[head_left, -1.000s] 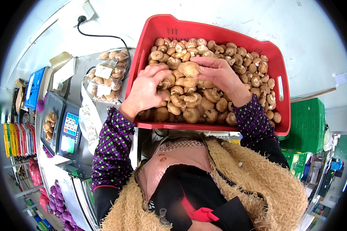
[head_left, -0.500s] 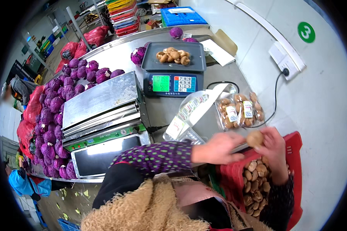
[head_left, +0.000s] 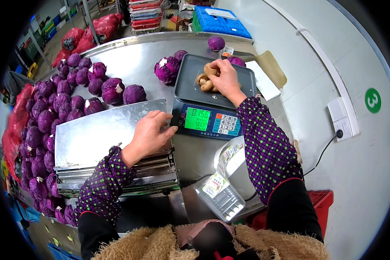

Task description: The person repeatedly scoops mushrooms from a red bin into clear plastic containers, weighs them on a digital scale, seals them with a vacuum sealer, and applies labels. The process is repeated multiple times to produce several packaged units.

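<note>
My right hand (head_left: 224, 80) reaches over the grey weighing pan (head_left: 187, 84) of a digital scale (head_left: 207, 120) with a lit green display. Its fingers close on a brown mushroom (head_left: 209, 69), held at a small pile of mushrooms (head_left: 203, 82) on the pan; the hand hides part of that pile. To the left, my left hand (head_left: 149, 133) hovers empty above the right edge of a metal-topped wrapping machine (head_left: 104, 130), fingers bent and apart, near the scale's left corner.
Many purple cabbages (head_left: 45, 121) cover the table's left side, with several more beside the scale. A strip of labels (head_left: 227, 160) and a clear plastic tray (head_left: 221, 197) lie in front. A red crate (head_left: 321, 208) stands lower right, partly behind my arm. A black cord (head_left: 323, 160) hangs by the wall.
My right hand has moved from above the red crate to the scale pan with a mushroom. My left hand has shifted left to above the wrapping machine. The view has turned with my head.
</note>
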A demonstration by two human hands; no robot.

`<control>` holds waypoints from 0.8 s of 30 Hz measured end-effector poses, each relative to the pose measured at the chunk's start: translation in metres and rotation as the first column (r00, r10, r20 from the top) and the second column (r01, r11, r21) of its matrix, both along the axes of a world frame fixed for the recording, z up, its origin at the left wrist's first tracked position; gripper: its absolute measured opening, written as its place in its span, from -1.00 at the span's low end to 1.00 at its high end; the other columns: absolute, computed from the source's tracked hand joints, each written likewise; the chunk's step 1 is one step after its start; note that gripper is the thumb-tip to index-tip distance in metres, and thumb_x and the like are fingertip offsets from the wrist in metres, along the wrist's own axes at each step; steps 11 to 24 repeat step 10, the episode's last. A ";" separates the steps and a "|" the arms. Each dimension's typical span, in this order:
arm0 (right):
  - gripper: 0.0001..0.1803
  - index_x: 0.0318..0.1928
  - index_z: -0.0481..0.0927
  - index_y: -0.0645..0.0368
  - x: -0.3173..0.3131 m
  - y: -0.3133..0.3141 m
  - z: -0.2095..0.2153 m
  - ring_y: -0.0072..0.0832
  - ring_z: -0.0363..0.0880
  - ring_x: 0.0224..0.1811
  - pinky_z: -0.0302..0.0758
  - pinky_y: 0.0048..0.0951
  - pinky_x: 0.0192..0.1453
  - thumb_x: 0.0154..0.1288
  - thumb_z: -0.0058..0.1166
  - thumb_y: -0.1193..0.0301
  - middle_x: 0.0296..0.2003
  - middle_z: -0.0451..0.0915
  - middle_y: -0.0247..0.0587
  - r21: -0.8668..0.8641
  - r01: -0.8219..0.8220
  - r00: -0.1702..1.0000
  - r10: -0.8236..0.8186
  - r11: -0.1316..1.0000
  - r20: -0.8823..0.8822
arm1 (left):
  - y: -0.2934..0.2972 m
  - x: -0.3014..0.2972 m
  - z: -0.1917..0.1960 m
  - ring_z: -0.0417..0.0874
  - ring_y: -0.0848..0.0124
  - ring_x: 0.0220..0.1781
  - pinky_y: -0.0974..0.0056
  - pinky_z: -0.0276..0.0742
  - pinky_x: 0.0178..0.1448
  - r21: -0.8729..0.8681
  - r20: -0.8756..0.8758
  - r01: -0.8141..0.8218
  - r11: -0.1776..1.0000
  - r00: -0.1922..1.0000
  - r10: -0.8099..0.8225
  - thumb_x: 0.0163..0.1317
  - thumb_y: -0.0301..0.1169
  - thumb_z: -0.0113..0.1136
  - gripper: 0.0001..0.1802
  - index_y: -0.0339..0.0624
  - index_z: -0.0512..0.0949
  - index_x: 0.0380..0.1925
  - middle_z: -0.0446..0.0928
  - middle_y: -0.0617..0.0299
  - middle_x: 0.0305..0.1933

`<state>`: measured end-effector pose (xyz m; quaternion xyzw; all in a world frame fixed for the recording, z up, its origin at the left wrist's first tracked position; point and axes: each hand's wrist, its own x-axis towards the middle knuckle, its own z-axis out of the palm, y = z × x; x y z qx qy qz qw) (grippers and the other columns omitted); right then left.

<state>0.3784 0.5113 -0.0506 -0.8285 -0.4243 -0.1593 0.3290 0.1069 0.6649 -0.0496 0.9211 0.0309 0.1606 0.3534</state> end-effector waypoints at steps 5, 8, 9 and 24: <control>-0.73 -0.25 0.59 0.05 0.009 0.006 -0.015 -0.16 0.52 -0.17 0.41 -0.09 -0.12 0.01 0.25 0.28 -0.29 0.55 -0.22 -0.310 0.212 0.920 -0.082 0.927 0.383 | 0.018 0.013 -0.012 0.59 0.07 -0.25 0.10 0.52 -0.19 0.011 0.057 0.059 0.998 0.997 -0.060 0.05 -0.29 0.34 -0.65 -0.28 0.58 -0.21 0.55 0.04 -0.31; -0.74 -0.26 0.64 0.02 0.012 0.001 0.000 -0.19 0.52 -0.10 0.38 -0.13 -0.02 0.06 0.24 0.20 -0.32 0.56 -0.23 -0.271 0.156 0.967 -0.090 0.950 0.240 | 0.029 0.030 -0.011 0.60 0.05 -0.22 0.12 0.52 -0.16 0.041 0.073 0.076 0.996 0.994 -0.078 0.05 -0.32 0.34 -0.65 -0.28 0.58 -0.19 0.56 0.01 -0.26; -0.75 -0.27 0.65 0.01 0.011 -0.003 0.006 -0.18 0.52 -0.10 0.35 -0.13 0.00 0.07 0.24 0.19 -0.33 0.56 -0.24 -0.231 0.131 0.976 -0.085 0.964 0.200 | 0.034 0.037 -0.009 0.61 0.04 -0.20 0.12 0.53 -0.14 0.059 0.074 0.083 0.995 0.993 -0.087 0.05 -0.32 0.34 -0.65 -0.28 0.58 -0.19 0.56 0.01 -0.25; -0.70 -0.24 0.65 0.01 0.010 -0.012 0.014 -0.17 0.53 -0.01 0.35 -0.11 0.09 0.07 0.25 0.14 -0.19 0.58 -0.17 -0.210 0.112 0.994 -0.106 0.971 0.038 | 0.038 0.044 -0.003 0.61 0.04 -0.16 0.13 0.54 -0.11 0.048 -0.006 0.066 0.997 0.998 -0.066 0.04 -0.32 0.34 -0.64 -0.25 0.59 -0.17 0.57 -0.02 -0.18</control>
